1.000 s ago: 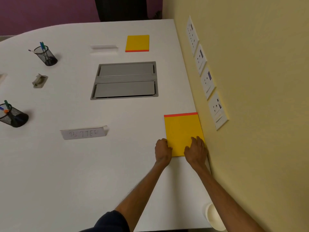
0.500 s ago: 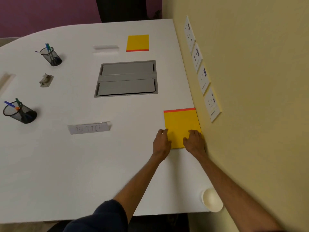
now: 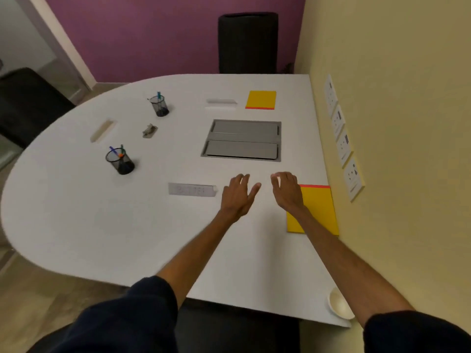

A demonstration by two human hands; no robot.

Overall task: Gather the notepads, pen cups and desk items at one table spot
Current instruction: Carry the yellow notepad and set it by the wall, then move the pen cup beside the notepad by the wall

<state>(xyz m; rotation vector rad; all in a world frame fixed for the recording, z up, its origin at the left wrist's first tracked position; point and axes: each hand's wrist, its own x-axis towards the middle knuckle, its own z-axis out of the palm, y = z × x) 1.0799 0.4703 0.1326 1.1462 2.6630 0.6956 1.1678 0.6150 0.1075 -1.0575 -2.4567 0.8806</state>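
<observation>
One bowl (image 3: 340,305): small, round, off-white, on the near right corner of the tabletop (image 3: 102,225).
Tabletop: smooth, white, matte; rounded on the left, straight edge against the yellow wall on the right.
Left hand (image 3: 238,193): fingers straight and spread wide, palm down, holding nothing; contact with the surface cannot be told.
Right hand (image 3: 286,189): fingers loosely bent, empty; its wrist crosses the left edge of the near notepad.
Near notepad (image 3: 321,210): yellow rectangle, flat, just beside the wall; long axis near-to-far, orange binding strip at the far end.
Name plate (image 3: 192,189): pale grey bar, long axis left-right, just left of the left hand; lettering blurred.
Near pen cup (image 3: 119,161): black wire mesh, round, upright, holding pens; well left of the hands.
Cable hatch (image 3: 243,141): grey metal, two flaps, sunk in mid-table.
Small metal item (image 3: 149,130): grey, too small to identify.
Beige strip (image 3: 102,131): long, lying on a diagonal, near the left edge.
Far pen cup (image 3: 159,105): same mesh, upright, holding a blue pen.
Far name plate (image 3: 221,101): pale bar, long axis left-right.
Far notepad (image 3: 261,99): yellow, nearly square, orange strip at the near edge.
</observation>
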